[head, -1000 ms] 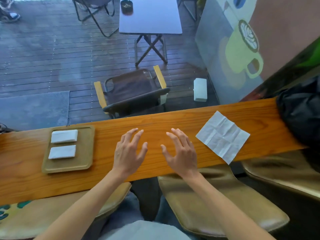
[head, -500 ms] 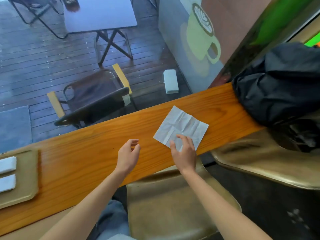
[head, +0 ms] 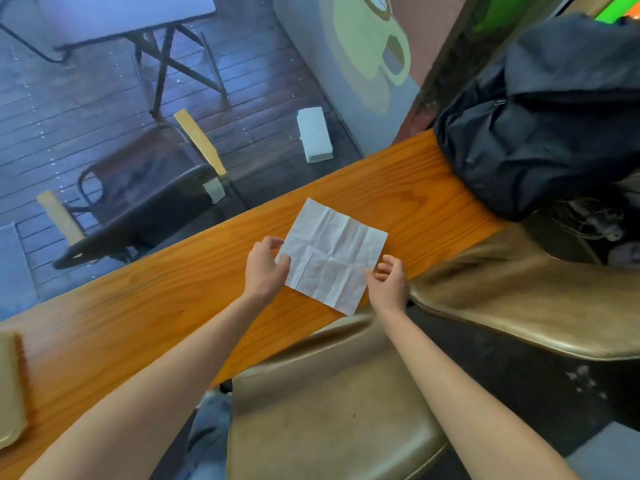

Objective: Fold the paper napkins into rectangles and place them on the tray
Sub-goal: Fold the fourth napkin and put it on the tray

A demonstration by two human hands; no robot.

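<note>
Napkin (head: 334,251) lies unfolded and flat on the wooden counter (head: 166,306), turned diamond-wise, creased into a grid, its near corner right at the counter's near edge. I've got my left hand (head: 265,268) at the napkin's left corner: thumb and fingers curled toward each other on that corner, looks like a pinch on the paper, though I can't tell whether it's actually lifted. My right hand (head: 389,284) sits at the napkin's right side near the counter's near edge, fingers loosely curled and slightly apart, fingertips at the paper's border; can't confirm a grip there. Both forearms come in bare from the bottom of the view. Tray (head: 10,393) is only partly visible, a tan sliver at the far left end of the counter, well apart from the napkin; what's on it I can't see. Black bag (head: 540,126) rests on the counter's right end, apart from the napkin. Two tan padded stools (head: 329,403) sit under the near edge. Beyond the far edge, through glass: a folding chair (head: 145,188), a folding table (head: 121,15) and a white box (head: 314,135) on the deck boards.
</note>
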